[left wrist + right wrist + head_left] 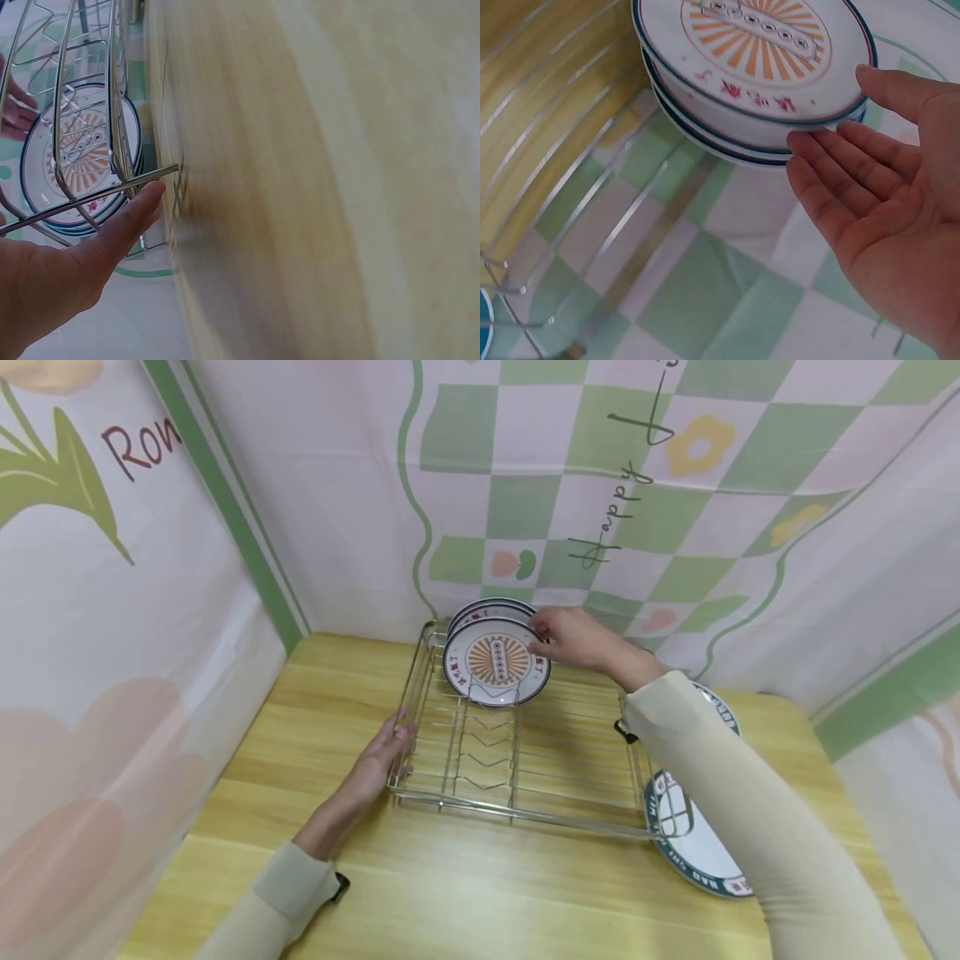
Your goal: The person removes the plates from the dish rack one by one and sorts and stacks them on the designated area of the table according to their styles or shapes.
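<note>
A silver wire dish rack stands on the wooden table, with small white dark-rimmed plates upright at its back left. The front plate has an orange sunburst print. My right hand pinches its right edge, thumb on the printed face and fingers behind, as the right wrist view shows. Close behind it stand more plates, mostly covered by the front one. My left hand holds the rack's left side, its thumb lying along a wire rail in the left wrist view.
Large green-rimmed plates lie right of the rack: one nearer, partly under the rack's corner and my right sleeve, another farther back. A patterned cloth hangs right behind the rack. The table extends in front.
</note>
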Tool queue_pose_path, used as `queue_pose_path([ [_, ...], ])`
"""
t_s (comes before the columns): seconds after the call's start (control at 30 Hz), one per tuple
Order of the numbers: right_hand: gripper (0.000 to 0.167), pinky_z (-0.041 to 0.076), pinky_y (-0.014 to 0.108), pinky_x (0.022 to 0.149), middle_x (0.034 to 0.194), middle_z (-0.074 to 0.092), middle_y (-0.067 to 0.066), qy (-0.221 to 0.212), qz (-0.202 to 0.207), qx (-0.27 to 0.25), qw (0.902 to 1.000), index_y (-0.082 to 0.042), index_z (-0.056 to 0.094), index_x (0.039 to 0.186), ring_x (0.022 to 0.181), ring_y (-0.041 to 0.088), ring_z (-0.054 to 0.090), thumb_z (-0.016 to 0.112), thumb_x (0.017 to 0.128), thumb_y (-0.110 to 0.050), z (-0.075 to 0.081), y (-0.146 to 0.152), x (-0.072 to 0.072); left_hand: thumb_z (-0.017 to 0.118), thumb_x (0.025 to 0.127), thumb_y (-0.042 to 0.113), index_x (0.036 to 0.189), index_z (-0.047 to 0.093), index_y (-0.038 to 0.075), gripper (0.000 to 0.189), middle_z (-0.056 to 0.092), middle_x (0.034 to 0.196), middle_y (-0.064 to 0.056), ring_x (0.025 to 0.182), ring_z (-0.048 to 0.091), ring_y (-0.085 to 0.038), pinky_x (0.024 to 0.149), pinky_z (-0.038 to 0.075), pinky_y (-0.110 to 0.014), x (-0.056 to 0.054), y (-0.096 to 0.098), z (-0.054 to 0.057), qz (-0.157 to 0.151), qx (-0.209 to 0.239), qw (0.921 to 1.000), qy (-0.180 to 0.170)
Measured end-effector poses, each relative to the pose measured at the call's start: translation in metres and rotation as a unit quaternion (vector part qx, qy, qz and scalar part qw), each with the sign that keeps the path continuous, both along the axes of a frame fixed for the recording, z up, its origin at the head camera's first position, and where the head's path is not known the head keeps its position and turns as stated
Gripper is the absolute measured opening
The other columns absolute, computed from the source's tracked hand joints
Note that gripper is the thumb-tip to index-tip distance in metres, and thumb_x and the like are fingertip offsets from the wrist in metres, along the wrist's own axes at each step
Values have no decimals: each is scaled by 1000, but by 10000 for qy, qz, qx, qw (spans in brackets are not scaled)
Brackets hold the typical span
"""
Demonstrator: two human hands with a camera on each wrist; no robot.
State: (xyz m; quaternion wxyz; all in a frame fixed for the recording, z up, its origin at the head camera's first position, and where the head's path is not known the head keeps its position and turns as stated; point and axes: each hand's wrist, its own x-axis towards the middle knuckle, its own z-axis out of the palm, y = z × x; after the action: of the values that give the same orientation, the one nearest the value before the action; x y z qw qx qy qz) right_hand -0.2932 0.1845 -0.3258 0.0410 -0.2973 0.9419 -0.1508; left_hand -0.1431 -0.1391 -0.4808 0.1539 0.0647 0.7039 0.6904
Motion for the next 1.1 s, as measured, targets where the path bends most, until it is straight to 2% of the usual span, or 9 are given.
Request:
queue_pose_path([
  [0.1, 38, 59, 50, 86, 103, 71, 21, 61, 43, 7, 10000, 9, 64, 128, 92, 34, 68, 73, 100, -15, -7, -5, -2, 25, 117, 34, 171, 5, 13, 61, 21, 171, -29, 155, 24, -55, 120, 36, -68, 0, 0, -1, 3, -17, 10000, 4],
  [0.17, 29, 55, 48, 76, 94, 68, 16, 102, 15, 1, 9999, 7, 66, 118, 83, 30, 62, 73, 100, -15, -12, -7, -5, 25, 117, 34, 171, 5, 13, 61, 21, 171, -28, 155, 24, -55, 120, 36, -68, 0, 0, -1, -7, -19, 10000, 2],
  [0.33, 19, 52, 45, 69, 85, 65, 13, 120, -102, 39, 9999, 2, 65, 103, 76, 28, 60, 71, 100, -16, -27, -10, -12, 25, 117, 34, 171, 4, 13, 62, 21, 171, -29, 155, 23, -55, 120, 35, -69, 0, 0, -1, -34, 4, 10000, 14],
  [0.53, 25, 54, 49, 72, 86, 68, 15, -87, -158, -25, 9998, 5, 65, 113, 76, 31, 63, 70, 102, -16, -40, -11, -16, 25, 117, 35, 171, 3, 13, 63, 21, 172, -27, 155, 23, -54, 120, 35, -68, 1, 0, 0, -34, -22, 10000, 25],
  [0.7, 21, 56, 49, 75, 88, 70, 16, -48, -270, -48, 9996, 4, 66, 107, 77, 31, 64, 71, 101, -15, -42, -13, -16, 25, 117, 35, 171, 2, 14, 63, 22, 172, -26, 156, 24, -53, 120, 35, -68, 2, 1, 0, -13, -30, 10000, 19],
  [0.83, 23, 59, 48, 78, 94, 74, 18, -476, -338, -39, 9983, 4, 69, 108, 80, 30, 68, 71, 102, -18, -41, -17, -12, 26, 117, 35, 171, 4, 14, 62, 21, 172, -27, 155, 24, -54, 120, 35, -68, 1, 1, 0, 11, -5, 10000, 38],
  [0.97, 27, 63, 49, 89, 107, 77, 22, -907, -296, -176, 9953, 5, 70, 118, 91, 33, 75, 68, 105, -17, -43, -20, -7, 25, 117, 34, 171, 4, 13, 62, 20, 172, -27, 155, 23, -54, 120, 34, -69, 1, 0, 1, -2, 12, 10000, 41],
  [1.1, 27, 62, 50, 95, 113, 77, 23, -903, -265, -283, 9952, 5, 69, 123, 98, 35, 76, 67, 105, -15, -46, -20, -5, 25, 117, 34, 171, 3, 12, 62, 19, 172, -28, 156, 22, -54, 121, 33, -69, 1, 0, 1, -35, 45, 10000, 14],
])
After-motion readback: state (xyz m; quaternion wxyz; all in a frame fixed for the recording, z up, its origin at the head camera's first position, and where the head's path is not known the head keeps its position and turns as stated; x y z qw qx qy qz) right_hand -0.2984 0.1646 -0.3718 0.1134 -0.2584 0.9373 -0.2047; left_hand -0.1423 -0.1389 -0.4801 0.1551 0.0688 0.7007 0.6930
